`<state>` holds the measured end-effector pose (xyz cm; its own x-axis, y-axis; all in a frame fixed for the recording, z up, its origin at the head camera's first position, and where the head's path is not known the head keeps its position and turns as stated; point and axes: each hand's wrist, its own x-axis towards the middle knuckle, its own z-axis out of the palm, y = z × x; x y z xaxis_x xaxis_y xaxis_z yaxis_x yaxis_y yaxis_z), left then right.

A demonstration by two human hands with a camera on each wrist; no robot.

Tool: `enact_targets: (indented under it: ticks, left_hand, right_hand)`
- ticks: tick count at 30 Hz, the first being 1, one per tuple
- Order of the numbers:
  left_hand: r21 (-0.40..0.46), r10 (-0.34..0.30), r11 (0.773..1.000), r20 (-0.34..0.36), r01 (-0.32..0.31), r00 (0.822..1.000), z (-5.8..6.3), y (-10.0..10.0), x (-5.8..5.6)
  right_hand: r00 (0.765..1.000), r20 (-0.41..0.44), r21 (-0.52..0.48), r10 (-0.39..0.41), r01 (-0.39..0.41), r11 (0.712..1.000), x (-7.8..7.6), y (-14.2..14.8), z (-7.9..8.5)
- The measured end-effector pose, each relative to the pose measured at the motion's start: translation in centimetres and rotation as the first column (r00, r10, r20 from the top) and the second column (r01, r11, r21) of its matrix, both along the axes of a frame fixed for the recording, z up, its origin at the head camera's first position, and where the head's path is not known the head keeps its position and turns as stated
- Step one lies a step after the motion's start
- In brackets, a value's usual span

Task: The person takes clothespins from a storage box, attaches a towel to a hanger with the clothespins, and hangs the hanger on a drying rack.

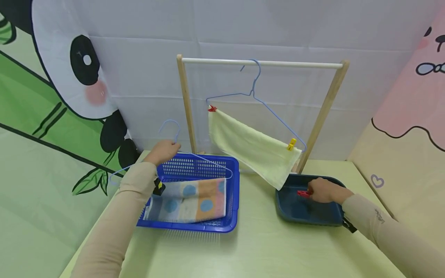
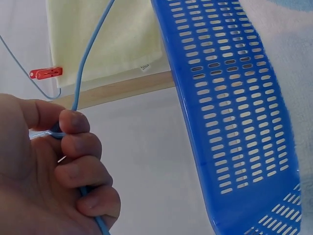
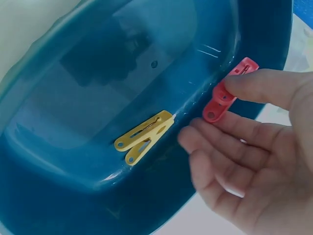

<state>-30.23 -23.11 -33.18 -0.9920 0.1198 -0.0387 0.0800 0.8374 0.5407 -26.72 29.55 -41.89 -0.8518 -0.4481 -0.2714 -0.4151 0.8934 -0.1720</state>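
Note:
My left hand (image 1: pixel 162 151) grips a blue wire hanger (image 1: pixel 170 121) near its neck, above the back left of a blue basket (image 1: pixel 233 204). In the left wrist view, the fingers curl round the hanger wire (image 2: pixel 87 54). A patterned towel (image 1: pixel 189 200) with coloured dots lies folded in the basket. Over a dark teal basin (image 1: pixel 309 222), my right hand (image 1: pixel 325 190) pinches a red clothespin (image 3: pixel 226 93) between thumb and fingers. A yellow clothespin (image 3: pixel 146 136) lies in the basin, seen in the right wrist view.
A rack with a white rod (image 1: pixel 215 61) and wooden posts stands at the back. From it hangs another blue hanger (image 1: pixel 278 117) with a pale yellow cloth (image 1: pixel 250 144), held by a red clothespin (image 1: pixel 212 109) and a yellow clothespin (image 1: pixel 292 144). The cloth slants down towards the basin.

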Motion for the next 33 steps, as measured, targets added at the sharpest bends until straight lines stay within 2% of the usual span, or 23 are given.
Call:
enact_targets:
  ticks: [5,11,18,26,33]
  left_hand:
    - [-0.011,0.031,0.999,-0.072,-0.032,0.997,0.1,0.0,0.1]
    - [0.03,0.056,0.998,-0.113,-0.052,0.992,0.7,0.2,0.6]
    - [0.042,0.064,0.997,-0.166,-0.058,0.984,2.1,0.4,1.4]
    - [0.029,0.064,0.998,-0.191,-0.06,0.979,3.7,1.0,2.1]
    - [0.043,0.078,0.997,-0.225,-0.07,0.971,4.9,1.8,2.7]
  right_hand:
    - [0.995,-0.079,-0.058,0.06,-0.064,0.996,0.2,-0.2,0.3]
    - [0.992,-0.087,-0.099,0.095,-0.103,0.99,0.7,-0.7,0.6]
    - [0.988,-0.108,-0.121,0.11,-0.122,0.985,1.5,-1.0,1.2]
    - [0.988,-0.124,-0.146,0.088,-0.106,0.984,2.7,-1.6,1.2]
    - [0.983,-0.144,-0.204,0.116,-0.144,0.968,3.2,-1.9,1.6]
